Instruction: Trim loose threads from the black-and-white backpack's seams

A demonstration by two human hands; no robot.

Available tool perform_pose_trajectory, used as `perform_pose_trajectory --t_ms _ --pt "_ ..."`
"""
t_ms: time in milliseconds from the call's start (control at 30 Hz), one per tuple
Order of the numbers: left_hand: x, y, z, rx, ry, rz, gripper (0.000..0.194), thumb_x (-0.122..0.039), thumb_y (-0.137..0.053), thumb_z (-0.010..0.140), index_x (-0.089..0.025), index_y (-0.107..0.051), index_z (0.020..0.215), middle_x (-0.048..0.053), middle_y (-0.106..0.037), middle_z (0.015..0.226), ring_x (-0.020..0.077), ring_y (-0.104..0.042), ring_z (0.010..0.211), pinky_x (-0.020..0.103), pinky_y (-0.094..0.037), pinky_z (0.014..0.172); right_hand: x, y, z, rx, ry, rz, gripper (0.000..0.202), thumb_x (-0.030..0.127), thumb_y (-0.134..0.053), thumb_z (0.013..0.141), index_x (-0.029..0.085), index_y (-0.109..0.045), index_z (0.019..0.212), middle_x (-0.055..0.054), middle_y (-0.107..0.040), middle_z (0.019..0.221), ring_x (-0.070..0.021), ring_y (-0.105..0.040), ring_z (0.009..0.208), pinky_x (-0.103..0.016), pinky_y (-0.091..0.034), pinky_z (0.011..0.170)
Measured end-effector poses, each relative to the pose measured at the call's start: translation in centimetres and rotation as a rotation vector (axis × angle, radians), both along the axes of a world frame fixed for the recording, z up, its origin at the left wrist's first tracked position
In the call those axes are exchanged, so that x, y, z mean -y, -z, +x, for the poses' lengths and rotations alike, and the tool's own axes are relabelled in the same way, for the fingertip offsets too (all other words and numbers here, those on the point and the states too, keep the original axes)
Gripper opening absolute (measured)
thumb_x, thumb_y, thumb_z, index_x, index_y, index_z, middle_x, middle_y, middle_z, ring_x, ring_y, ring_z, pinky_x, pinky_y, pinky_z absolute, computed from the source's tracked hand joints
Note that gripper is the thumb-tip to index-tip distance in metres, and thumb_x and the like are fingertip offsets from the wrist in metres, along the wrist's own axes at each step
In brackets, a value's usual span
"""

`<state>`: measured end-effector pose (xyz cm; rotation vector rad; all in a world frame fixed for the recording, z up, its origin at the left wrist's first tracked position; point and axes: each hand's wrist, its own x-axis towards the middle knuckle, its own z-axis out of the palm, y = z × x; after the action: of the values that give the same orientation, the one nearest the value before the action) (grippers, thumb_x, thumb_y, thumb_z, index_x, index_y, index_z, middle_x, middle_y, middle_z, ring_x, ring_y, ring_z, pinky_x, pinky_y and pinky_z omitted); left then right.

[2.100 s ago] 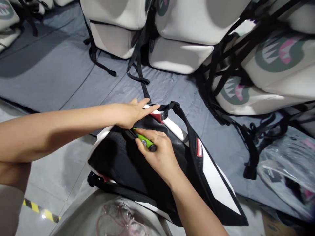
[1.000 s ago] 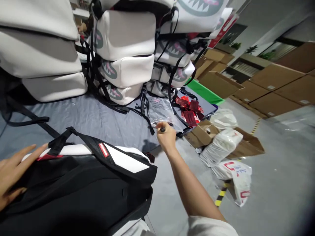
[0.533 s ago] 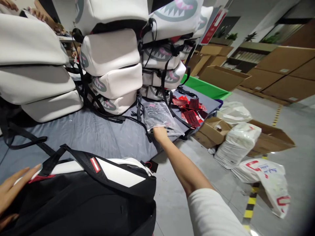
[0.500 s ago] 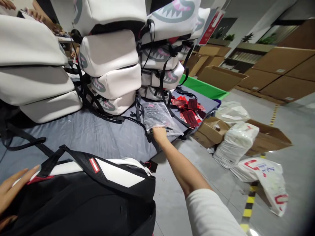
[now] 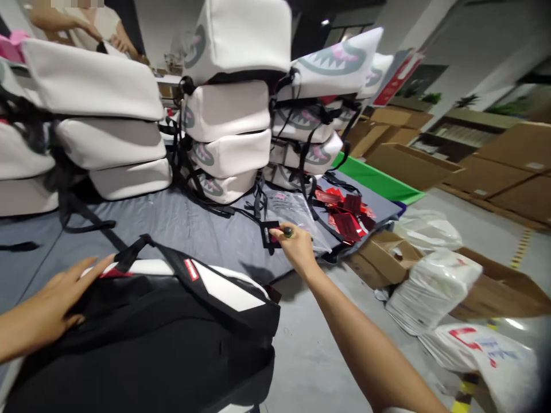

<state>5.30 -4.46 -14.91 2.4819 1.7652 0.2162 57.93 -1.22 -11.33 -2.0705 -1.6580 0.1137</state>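
The right grip was pinching a small black card with thumb and fingers. A green tool was tucked in the same hand, its round black end showing. A moment before, that hand was deep inside the clear bag on the table. Now it was out, and the card had come into sight just beside the clear bag's near end.

The left grip was spread, not pinching. Its fingers lay along the top edge of the backpack, with the thumb apart on the black side. The backpack was right in front of the person, at the near side of the table, and the left hand had stayed on it.

So getting the card out looked done, but the card was not touching the backpack. The right hand had two things to mind at once, so the card could slip.

Red cards lay in a heap past the clear bag, and white bags stood in piles behind.
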Motion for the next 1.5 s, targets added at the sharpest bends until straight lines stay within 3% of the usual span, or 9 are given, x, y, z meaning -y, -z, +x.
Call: perform_pose_trajectory --t_ms 100,233,300,400,567,700,867,1233,1500 --pt "0.8 -2.1 1.3 -0.048 0.018 -0.1 0.086 -0.019 -0.046 0.08 -0.039 -0.012 0.156 0.004 -0.03 0.161 0.03 -0.043 0.139 0.046 -0.042 0.11 1.0 -2.9 -6.1 -0.406 -0.237 -0.017 0.034 0.049 -0.06 0.088 0.015 -0.066 0.089 -0.003 -0.067 0.07 -0.0168 -0.058 0.055 -0.027 -0.046 0.05" --pt "1.6 -4.8 3.4 -0.062 -0.048 -0.213 0.105 -0.017 -0.068 0.07 -0.034 -0.014 0.158 0.013 -0.023 0.164 0.0389 -0.039 0.142 0.05 -0.042 0.109 2.1 -5.9 -13.8 -0.874 -0.687 -0.299 0.036 0.05 -0.074 0.075 0.015 -0.067 0.078 -0.001 -0.063 0.066 -0.0135 -0.053 0.056 -0.025 -0.042 0.052" --pt "2.0 -5.2 4.0 -0.013 -0.074 -0.206 0.108 -0.017 -0.073 0.069 -0.035 -0.014 0.158 0.013 -0.017 0.166 0.0406 -0.037 0.144 0.052 -0.045 0.107 2.3 -6.5 -17.1 -0.824 -0.812 -0.343 0.03 0.045 -0.072 0.078 0.015 -0.069 0.075 -0.002 -0.065 0.07 -0.0144 -0.056 0.062 -0.025 -0.042 0.056" --pt "3.4 -4.5 3.8 0.171 -0.121 -0.049 0.092 -0.026 -0.068 0.082 -0.033 -0.017 0.158 0.011 -0.013 0.167 0.0349 -0.029 0.149 0.051 -0.041 0.112 2.3 -6.3 -21.2 -0.645 -0.877 -0.119 0.018 0.035 -0.067 0.082 0.018 -0.071 0.076 -0.003 -0.068 0.076 -0.0167 -0.061 0.068 -0.027 -0.045 0.062" --pt "8.7 -2.5 2.6 0.497 -0.46 0.073 0.063 -0.051 -0.047 0.097 -0.022 -0.035 0.151 0.012 -0.034 0.16 0.0267 -0.03 0.149 0.05 -0.028 0.122 2.2 -5.2 -26.1 -0.434 -1.042 0.107 0.014 0.018 -0.062 0.086 0.021 -0.075 0.092 -0.002 -0.075 0.081 -0.0169 -0.068 0.07 -0.026 -0.048 0.065" --pt "11.8 -1.3 1.9 0.643 -0.537 -0.115 0.075 -0.049 -0.059 0.089 -0.027 -0.029 0.154 0.008 -0.041 0.157 0.0271 -0.041 0.144 0.047 -0.037 0.118 2.3 -5.1 -28.9 -0.318 -1.121 -0.087 0.018 0.013 -0.062 0.089 0.022 -0.076 0.097 -0.002 -0.078 0.086 -0.0181 -0.072 0.075 -0.025 -0.05 0.068" --pt "12.7 0.0 1.7 0.708 -0.558 -0.076 0.077 -0.043 -0.067 0.084 -0.027 -0.034 0.152 0.006 -0.052 0.149 0.0265 -0.049 0.138 0.044 -0.041 0.116 3.2 -4.8 -31.7 0.152 -1.196 -0.377 0.029 0.003 -0.063 0.082 0.023 -0.077 0.098 -0.003 -0.077 0.089 -0.0204 -0.071 0.081 -0.026 -0.048 0.068" --pt "13.1 1.1 1.6 0.679 -0.547 -0.017 0.075 -0.04 -0.066 0.083 -0.025 -0.036 0.15 0.004 -0.054 0.147 0.0252 -0.052 0.135 0.038 -0.043 0.115 3.8 -3.8 -33.8 0.435 -1.34 -0.454 0.031 0.002 -0.052 0.086 0.016 -0.074 0.102 -0.008 -0.076 0.096 -0.0224 -0.07 0.084 -0.029 -0.04 0.064" --pt "12.9 1.5 1.5 0.706 -0.52 0.005 0.075 -0.04 -0.066 0.084 -0.024 -0.037 0.15 0.006 -0.057 0.144 0.0263 -0.053 0.134 0.04 -0.044 0.114 3.8 -3.1 -35.4 0.357 -1.419 -0.308 0.028 0.006 -0.056 0.09 0.016 -0.07 0.111 -0.008 -0.075 0.095 -0.0193 -0.068 0.081 -0.028 -0.039 0.062"
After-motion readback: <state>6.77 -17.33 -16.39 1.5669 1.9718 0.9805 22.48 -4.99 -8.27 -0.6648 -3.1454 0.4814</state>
